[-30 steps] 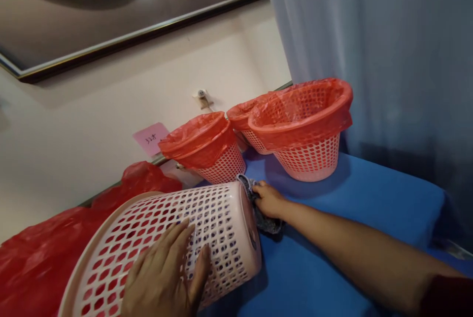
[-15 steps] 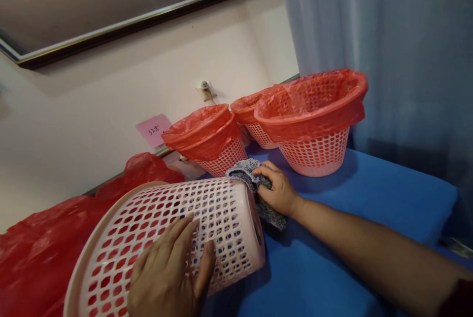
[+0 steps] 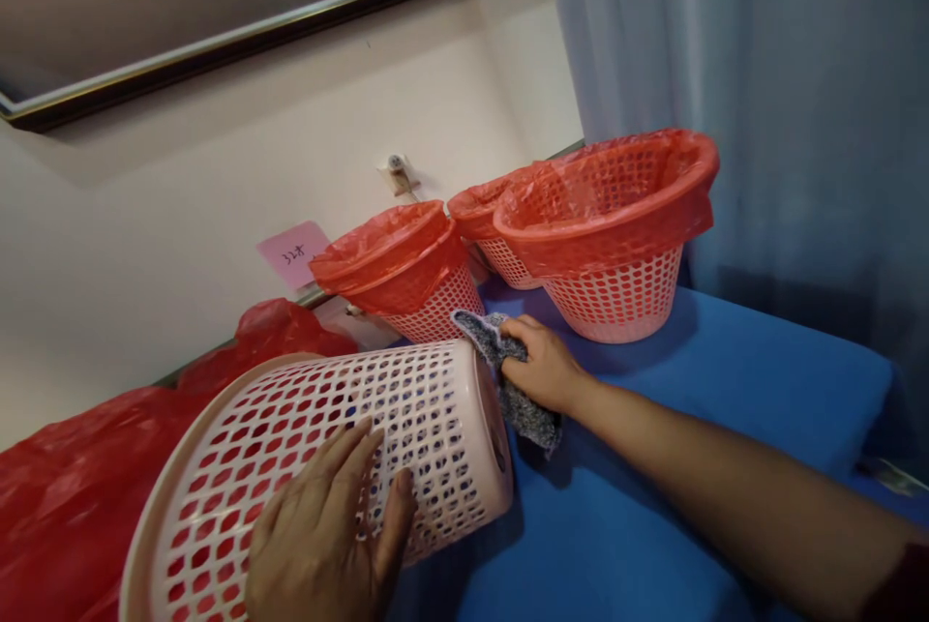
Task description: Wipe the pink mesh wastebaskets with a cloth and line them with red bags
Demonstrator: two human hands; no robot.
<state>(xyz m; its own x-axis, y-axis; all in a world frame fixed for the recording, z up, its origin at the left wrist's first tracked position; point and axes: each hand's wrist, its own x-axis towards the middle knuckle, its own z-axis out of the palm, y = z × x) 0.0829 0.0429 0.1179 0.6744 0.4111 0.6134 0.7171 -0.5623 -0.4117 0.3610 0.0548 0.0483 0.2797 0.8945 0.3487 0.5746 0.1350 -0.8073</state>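
A pale pink plastic wastebasket (image 3: 428, 414) with a pierced wall lies on its side, its base turned to the right. Across its near side rests my left hand (image 3: 319, 525), flat with the fingers and thumb apart. My right hand (image 3: 541, 366) is closed around a grey speckled cloth (image 3: 533, 417) at the upper edge of the basket's base. One end of the cloth sticks up over that edge and the rest hangs down beside the base. The basket's underside is mostly turned away from view.
Behind stand three wastebaskets lined with red bags: one at right (image 3: 616, 298), one at left (image 3: 435, 303), one partly hidden (image 3: 512, 259). Red plastic bags (image 3: 87, 477) lie at left on the blue-covered surface (image 3: 762, 361). A pink note (image 3: 294, 254) is on the wall; a curtain (image 3: 726, 100) hangs right.
My right hand has shifted the cloth slightly at the base's edge, so its upper end now stands out more. My left hand stays on the basket. The whole view has moved slightly.
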